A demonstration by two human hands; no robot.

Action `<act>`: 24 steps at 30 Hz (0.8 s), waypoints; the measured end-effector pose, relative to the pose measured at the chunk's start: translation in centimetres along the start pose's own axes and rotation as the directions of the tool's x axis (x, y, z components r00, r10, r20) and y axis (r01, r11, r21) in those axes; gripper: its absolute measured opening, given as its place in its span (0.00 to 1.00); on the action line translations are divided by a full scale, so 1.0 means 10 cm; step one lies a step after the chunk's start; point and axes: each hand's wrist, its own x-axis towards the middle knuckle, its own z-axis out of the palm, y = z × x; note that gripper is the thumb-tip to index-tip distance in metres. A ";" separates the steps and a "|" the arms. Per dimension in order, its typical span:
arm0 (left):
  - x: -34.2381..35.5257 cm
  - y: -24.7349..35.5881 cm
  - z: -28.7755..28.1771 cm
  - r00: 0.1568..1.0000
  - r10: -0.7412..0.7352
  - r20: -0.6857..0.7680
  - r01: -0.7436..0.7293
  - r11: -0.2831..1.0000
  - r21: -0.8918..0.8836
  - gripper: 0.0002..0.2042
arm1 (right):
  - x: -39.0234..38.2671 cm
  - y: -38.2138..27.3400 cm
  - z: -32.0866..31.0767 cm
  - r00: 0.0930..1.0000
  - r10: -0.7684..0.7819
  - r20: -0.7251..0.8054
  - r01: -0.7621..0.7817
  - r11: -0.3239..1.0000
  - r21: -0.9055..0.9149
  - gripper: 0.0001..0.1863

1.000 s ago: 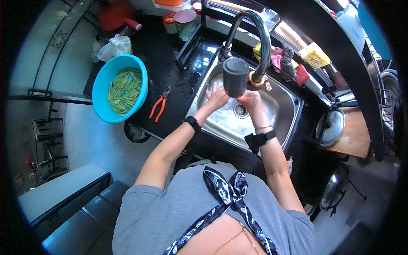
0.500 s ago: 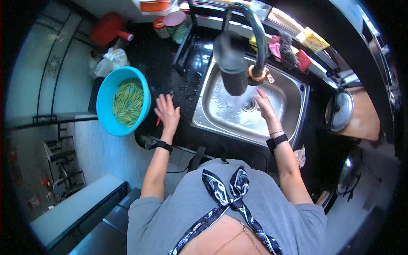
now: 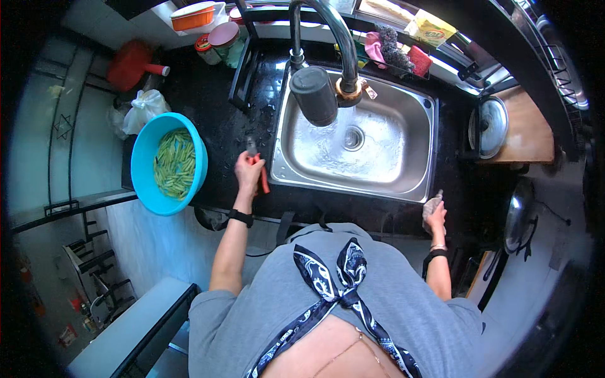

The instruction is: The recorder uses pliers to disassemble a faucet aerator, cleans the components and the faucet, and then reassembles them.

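My left hand (image 3: pixel 248 174) is closed around red-handled scissors (image 3: pixel 265 184) on the black counter, left of the sink; their metal end points away from me. Farther left stands a bright blue basin (image 3: pixel 201 159) with cut green beans (image 3: pixel 174 165) inside. At the counter's front edge, right of the sink, my right hand (image 3: pixel 436 219) grips a greyish-brown cloth (image 3: pixel 430 208). The steel sink (image 3: pixel 299 170) between my hands has wet patches around its drain, and the dark faucet (image 3: pixel 313 96) hangs over its far left part.
A white plastic bag (image 3: pixel 146 108) and a red long-handled object (image 3: pixel 128 66) lie behind the basin. Lidded jars (image 3: pixel 225 39) stand at the back left. Sponges and scrubbers (image 3: pixel 392 51) sit behind the sink. At the right, a lidded pan (image 3: pixel 491 128) rests beside a wooden board (image 3: pixel 530 129).
My left hand has closed on the scissors. My right hand has left the sink, moving right and nearer to me, and now holds the cloth. The whole view has shifted slightly.
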 end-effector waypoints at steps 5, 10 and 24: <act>-0.29 0.82 0.60 0.834 -0.156 0.529 0.428 0.789 -0.441 0.05 | -0.19 -0.06 0.17 0.989 -0.102 -0.110 0.089 0.989 -0.116 0.40; -0.35 1.10 1.01 0.722 -0.080 0.687 0.552 0.665 -0.503 0.04 | -0.60 -1.75 -0.48 0.611 -0.659 -0.439 0.715 0.697 -0.053 0.24; -0.20 1.33 1.34 0.585 -0.026 0.811 0.536 0.762 -0.363 0.08 | -0.86 -3.31 -0.15 0.573 -0.739 0.355 0.064 0.472 0.879 0.14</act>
